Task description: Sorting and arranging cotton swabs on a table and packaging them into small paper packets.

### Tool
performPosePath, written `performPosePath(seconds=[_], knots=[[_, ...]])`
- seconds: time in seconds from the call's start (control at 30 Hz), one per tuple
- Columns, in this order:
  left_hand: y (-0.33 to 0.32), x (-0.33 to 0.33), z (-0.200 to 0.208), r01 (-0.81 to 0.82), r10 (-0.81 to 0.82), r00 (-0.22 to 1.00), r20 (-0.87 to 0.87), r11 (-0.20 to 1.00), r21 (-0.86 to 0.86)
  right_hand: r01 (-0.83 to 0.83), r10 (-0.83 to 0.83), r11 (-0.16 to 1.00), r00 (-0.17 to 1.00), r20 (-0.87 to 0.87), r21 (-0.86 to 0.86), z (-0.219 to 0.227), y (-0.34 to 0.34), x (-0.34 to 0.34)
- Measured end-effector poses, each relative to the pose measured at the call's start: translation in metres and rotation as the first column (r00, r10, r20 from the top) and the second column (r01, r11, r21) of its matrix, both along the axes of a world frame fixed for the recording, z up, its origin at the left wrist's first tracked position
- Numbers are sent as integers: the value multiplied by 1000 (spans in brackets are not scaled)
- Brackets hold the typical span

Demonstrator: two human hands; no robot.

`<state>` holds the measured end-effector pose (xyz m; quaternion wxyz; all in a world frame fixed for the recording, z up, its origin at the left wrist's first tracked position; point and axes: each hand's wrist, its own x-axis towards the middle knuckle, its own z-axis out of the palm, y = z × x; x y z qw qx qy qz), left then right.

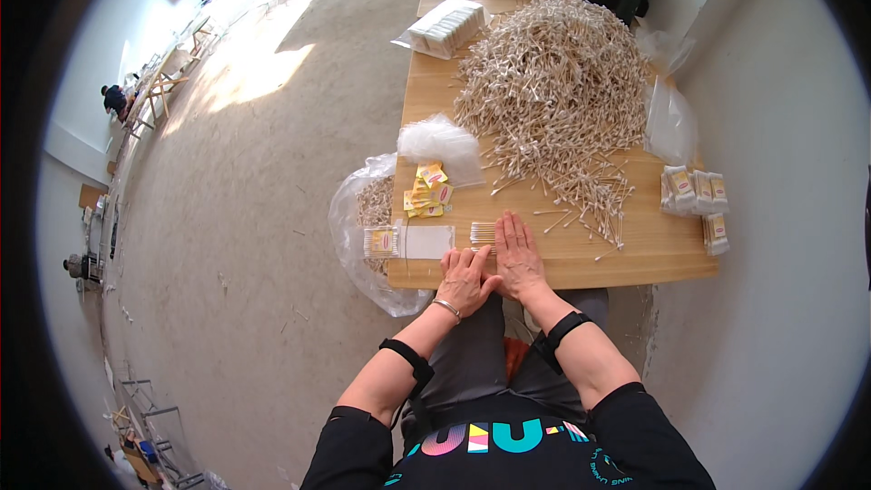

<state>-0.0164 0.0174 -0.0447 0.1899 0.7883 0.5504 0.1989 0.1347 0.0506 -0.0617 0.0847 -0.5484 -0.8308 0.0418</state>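
Note:
A small row of cotton swabs lies side by side on the wooden table near its front edge. Flat along the row's right side, with fingers stretched out, rests my right hand. My left hand is at the row's near end, fingers bent and slightly apart, its thumb close to the right hand. To the left of the row is a white sheet. Beside that sheet, at the table's left edge, sits a clear pack of swabs with a yellow label. Both hands partly hide the row.
A large heap of loose swabs covers the table's far middle. Yellow cards and clear plastic bags lie at left. Filled packs stand at right by the wall. Below the left edge hangs a plastic bag with swabs.

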Motion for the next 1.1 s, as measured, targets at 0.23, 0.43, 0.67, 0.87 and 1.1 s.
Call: performPosePath(seconds=[0.23,0.43,0.67,0.87,1.1], knots=[[1,2,-1,-29,28,999,21,999,45,0,0,1000,1000,5,-28,4,0,0],[4,4,-2,-39,39,999,-37,999,6,4,-9,999,990,142,40,0,0,-1],[5,4,-6,-50,51,999,-21,998,31,-2,-2,999,996,86,48,1,0,-1],[10,14,-6,-146,146,989,-2,989,10,7,-7,1000,1000,12,13,3,0,-1],[10,13,-12,-133,134,991,-2,989,65,13,-12,1000,999,-48,3,4,-1,-2]])
